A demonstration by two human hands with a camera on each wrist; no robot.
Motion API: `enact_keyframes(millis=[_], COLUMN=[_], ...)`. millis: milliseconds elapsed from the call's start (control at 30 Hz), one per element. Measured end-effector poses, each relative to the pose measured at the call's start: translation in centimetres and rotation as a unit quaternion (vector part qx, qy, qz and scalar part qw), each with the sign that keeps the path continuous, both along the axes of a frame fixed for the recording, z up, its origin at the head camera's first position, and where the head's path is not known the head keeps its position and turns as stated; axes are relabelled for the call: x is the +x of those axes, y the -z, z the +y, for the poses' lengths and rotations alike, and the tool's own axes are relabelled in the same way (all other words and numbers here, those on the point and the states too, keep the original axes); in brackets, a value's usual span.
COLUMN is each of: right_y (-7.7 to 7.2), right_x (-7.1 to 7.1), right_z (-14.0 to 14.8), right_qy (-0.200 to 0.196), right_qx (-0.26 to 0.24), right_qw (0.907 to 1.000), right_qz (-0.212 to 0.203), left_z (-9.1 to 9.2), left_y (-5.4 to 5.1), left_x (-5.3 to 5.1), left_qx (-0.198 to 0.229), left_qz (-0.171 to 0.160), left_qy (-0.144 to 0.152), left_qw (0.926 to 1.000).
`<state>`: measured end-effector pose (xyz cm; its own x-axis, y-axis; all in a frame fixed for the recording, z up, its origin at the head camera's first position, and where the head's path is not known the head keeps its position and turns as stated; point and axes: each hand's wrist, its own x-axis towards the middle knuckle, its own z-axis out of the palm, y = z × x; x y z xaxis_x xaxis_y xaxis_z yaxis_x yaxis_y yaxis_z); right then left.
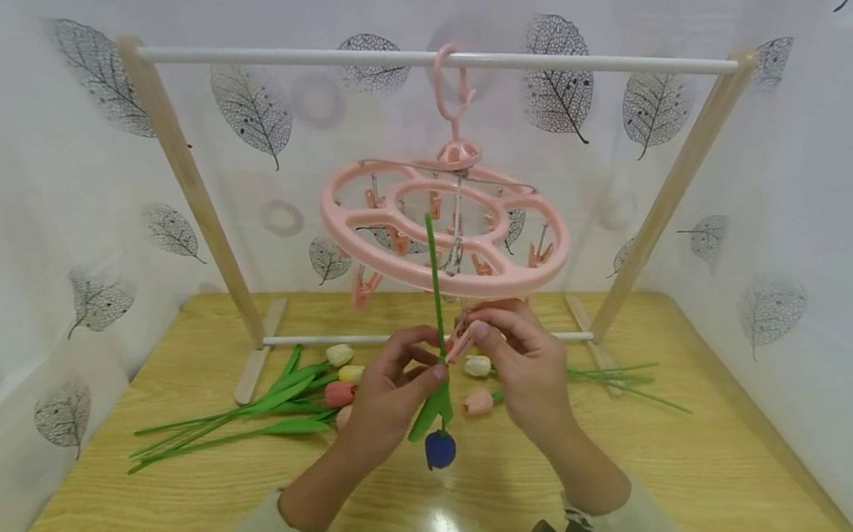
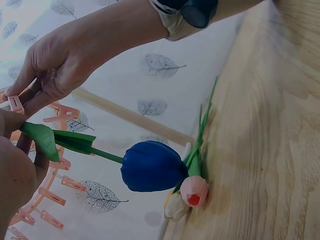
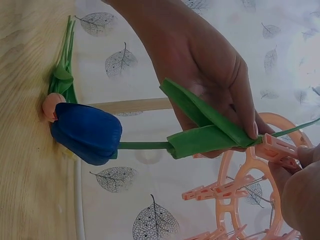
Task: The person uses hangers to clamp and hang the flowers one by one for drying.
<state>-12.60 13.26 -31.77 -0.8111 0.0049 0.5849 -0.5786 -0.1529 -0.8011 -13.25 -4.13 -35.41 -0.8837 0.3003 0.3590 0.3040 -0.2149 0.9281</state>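
My left hand (image 1: 387,394) pinches the green stem of a blue tulip (image 1: 441,448) just above its leaves. The flower hangs head down, its bare stem end pointing up in front of the hanger. Between thumb and fingers my right hand (image 1: 535,366) holds a pink clothespin (image 3: 280,147), its jaw end at the stem beside the left fingertips. Whether the clothespin grips the stem, I cannot tell. Above both hands hangs a round pink clip hanger (image 1: 503,283) with several clothespins around it.
A white rod (image 1: 290,57) on wooden posts (image 1: 194,184) carries the hanger by its hook. Several tulips, including a red one (image 1: 339,394), lie on the wooden table (image 1: 191,518) at left. A pink tulip (image 1: 477,402) and a white tulip (image 1: 477,365) lie at right, partly behind my right hand.
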Motion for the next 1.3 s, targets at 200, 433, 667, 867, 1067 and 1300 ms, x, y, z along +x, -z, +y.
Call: enact_keyframes(millis=[200,433,667,867,1067,1300], right_y=[-0.09,-0.12,0.11,0.16,0.18,0.29], right_x=[0.18,0.27,0.08,0.06,-0.1,-0.38], right_z=[-0.15,-0.5,-0.59,-0.65,-0.57,-0.39], right_qy=[0.013,0.025,0.034,0.029,0.028,0.025], right_qx=[0.005,0.009,0.025,0.03,0.017,0.015], right_qw=[0.9999,0.9996,0.999,0.9991,0.999,0.9994], right_qz=[0.0,0.004,0.012,-0.001,-0.029,-0.018], left_z=[0.09,0.29,0.41,0.51,0.3,-0.25], left_y=[0.24,0.31,0.46,0.55,0.79,0.57], left_x=[0.02,0.03,0.0,-0.07,-0.32,-0.92], left_qx=[-0.001,0.013,0.02,0.032,0.026,0.025], left_qz=[-0.011,-0.006,-0.002,-0.012,-0.002,0.041], left_qy=[-0.011,-0.013,-0.011,-0.003,-0.001,-0.041], left_qw=[0.9999,0.9998,0.9997,0.9994,0.9997,0.998])
